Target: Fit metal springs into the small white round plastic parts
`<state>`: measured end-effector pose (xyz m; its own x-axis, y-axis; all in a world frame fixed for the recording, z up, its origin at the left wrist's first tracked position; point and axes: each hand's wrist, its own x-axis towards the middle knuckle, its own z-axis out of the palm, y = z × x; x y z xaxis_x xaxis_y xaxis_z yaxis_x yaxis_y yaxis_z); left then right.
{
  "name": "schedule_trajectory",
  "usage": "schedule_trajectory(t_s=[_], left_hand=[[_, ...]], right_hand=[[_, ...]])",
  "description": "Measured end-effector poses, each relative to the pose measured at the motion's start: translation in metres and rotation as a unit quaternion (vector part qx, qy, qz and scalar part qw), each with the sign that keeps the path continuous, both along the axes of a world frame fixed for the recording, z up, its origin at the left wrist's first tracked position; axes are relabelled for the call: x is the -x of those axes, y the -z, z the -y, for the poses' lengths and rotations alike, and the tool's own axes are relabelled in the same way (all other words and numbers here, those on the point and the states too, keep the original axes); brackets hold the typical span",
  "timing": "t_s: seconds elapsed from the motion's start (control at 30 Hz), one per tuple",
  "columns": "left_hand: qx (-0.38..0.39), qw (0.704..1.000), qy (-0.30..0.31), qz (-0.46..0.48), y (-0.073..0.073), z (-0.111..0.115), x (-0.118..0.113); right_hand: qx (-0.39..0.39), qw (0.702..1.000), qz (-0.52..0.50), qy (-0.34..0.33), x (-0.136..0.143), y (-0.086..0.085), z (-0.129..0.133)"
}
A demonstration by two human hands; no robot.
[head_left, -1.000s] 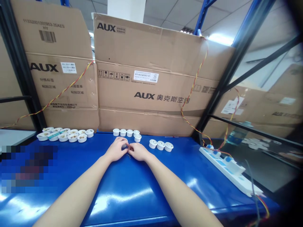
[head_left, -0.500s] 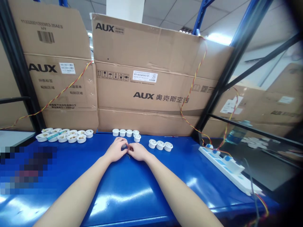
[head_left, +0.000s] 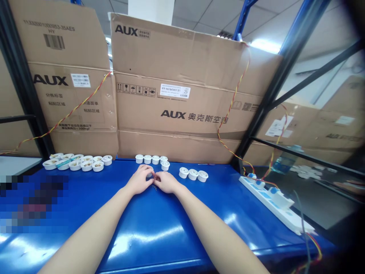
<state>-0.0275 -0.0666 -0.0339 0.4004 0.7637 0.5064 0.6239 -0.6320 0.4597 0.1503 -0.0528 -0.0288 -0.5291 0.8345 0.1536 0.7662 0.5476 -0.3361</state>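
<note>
My left hand (head_left: 140, 179) and my right hand (head_left: 165, 182) meet over the middle of the blue table (head_left: 142, 228). Their fingertips are pinched close together on something too small to make out. A white cup (head_left: 149, 173) shows partly behind the fingers of my left hand. Small thin dark pieces (head_left: 154, 187) lie on the table just below the fingertips. Beyond the hands stands a group of small white cups (head_left: 155, 160), with one more cup (head_left: 165, 166) nearer. Three white cups (head_left: 193, 175) form a row to the right of my right hand.
Several white cups with small contents (head_left: 86, 164) stand at the back left, a teal tool (head_left: 65, 163) lying across them. A white power strip (head_left: 273, 205) runs along the right edge. Cardboard (head_left: 176, 95) closes off the back. Twisted red and yellow wires (head_left: 228, 146) hang at the right.
More of the white cup behind my left fingers shows now. Both hands stay in nearly the same place, fingertips still together.
</note>
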Motion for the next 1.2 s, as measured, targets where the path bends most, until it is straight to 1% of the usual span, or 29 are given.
schedule_trajectory(t_s=[0.3,0.53,0.7,1.2], left_hand=[[-0.008,1.0,-0.001,0.001,0.0007,-0.0009,-0.0004],[-0.004,1.0,-0.002,0.002,-0.0013,0.0005,-0.0005],[-0.003,1.0,0.002,0.001,-0.0016,0.0007,-0.0003],[-0.002,1.0,0.0,-0.006,-0.0003,-0.0007,0.0004]], right_hand=[[0.006,1.0,0.003,0.008,0.001,-0.0019,0.0018],[-0.012,1.0,0.0,-0.005,0.0,0.0022,-0.0013],[-0.007,1.0,-0.011,-0.009,-0.0004,0.0037,-0.0023],[0.008,1.0,0.005,0.0,0.0018,-0.004,0.0029]])
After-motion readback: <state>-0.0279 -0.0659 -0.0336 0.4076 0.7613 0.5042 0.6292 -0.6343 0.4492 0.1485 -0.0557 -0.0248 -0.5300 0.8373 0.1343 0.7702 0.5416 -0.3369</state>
